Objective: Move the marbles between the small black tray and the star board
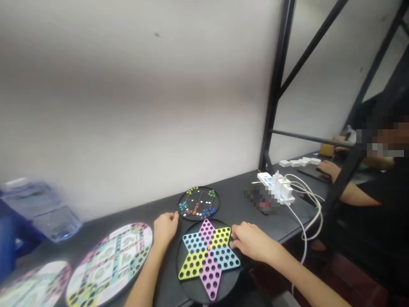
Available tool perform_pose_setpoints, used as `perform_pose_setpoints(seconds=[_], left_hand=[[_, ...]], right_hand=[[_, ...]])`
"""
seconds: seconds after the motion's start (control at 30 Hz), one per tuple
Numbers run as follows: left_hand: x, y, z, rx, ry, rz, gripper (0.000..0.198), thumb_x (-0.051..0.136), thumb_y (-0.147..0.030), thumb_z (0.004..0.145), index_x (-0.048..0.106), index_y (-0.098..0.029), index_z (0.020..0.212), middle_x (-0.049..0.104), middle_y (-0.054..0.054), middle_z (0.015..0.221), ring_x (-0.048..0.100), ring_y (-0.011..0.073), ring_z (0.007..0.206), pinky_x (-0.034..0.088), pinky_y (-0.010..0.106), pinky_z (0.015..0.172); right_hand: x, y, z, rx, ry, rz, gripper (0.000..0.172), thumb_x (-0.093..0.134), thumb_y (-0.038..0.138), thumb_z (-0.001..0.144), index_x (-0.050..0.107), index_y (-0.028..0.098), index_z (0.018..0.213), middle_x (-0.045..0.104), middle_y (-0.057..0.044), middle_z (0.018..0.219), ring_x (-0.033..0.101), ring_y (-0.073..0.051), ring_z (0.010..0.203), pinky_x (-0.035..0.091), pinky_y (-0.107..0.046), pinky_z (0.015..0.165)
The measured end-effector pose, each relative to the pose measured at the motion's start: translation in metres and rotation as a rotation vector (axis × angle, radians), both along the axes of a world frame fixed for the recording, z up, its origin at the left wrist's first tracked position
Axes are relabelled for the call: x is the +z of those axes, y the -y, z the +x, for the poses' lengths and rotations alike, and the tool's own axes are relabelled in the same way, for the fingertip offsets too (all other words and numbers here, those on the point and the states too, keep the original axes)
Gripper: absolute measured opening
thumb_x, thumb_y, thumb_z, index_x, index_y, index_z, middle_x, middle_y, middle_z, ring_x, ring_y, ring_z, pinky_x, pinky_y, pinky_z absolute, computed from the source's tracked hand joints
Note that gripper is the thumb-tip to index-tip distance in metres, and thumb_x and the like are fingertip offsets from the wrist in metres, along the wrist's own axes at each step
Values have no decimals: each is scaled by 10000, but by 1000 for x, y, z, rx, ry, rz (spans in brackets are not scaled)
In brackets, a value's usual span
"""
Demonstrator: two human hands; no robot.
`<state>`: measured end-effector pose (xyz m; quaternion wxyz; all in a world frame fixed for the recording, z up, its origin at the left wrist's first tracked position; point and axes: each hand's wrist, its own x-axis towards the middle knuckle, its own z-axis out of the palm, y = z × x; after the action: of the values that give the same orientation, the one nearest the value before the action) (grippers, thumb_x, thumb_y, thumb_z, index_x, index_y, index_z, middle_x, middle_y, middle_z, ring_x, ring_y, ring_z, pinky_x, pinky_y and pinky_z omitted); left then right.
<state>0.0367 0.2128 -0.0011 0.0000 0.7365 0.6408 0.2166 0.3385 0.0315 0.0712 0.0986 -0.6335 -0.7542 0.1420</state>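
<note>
A star-shaped Chinese checkers board [216, 269] with pink, yellow and light-blue points lies over a round black tray [228, 288]. A small orange-red spot shows at its centre. My right hand [251, 239] rests at the board's right side, fingers curled in by the yellow and blue points; what they hold, if anything, is hidden. Beyond the star lies a round black tray of coloured pieces [200, 204], with green, blue, red and white pieces in groups. My left hand [166, 228] is beside that tray's left rim, its fingers bent together and their contents hidden.
Two round printed game boards [111, 264] lie to the left, one cut off by the frame. A clear plastic container [41, 209] stands near the wall. On the right are a white power strip [277, 187], cables, a black metal frame [271, 106] and another person's arm [359, 192].
</note>
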Motion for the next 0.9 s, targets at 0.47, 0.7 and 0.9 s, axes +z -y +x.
perform_pose_setpoints(seconds=[0.47,0.7,0.9], left_hand=[[-3,6,0,6,-15,16,478,398,-409,971,702,-194,672,714,76,758,624,188,755,306,266,666],[-3,7,1,13,-7,4,488,400,-416,972,694,-189,655,712,83,753,619,193,744,281,280,657],[-1,9,1,8,0,-3,478,417,-402,969,694,-182,647,701,80,731,613,186,729,287,276,659]], right_hand=[[-56,-40,22,-315,-2121,-363,206,631,329,847,543,172,746,276,115,454,142,-32,347,122,-160,316],[-67,-46,8,-432,-1896,-205,448,718,395,786,396,181,560,406,73,486,190,-7,351,96,-168,329],[-49,-27,15,-187,-937,46,442,687,481,809,590,154,527,452,31,450,374,-75,425,265,-222,445]])
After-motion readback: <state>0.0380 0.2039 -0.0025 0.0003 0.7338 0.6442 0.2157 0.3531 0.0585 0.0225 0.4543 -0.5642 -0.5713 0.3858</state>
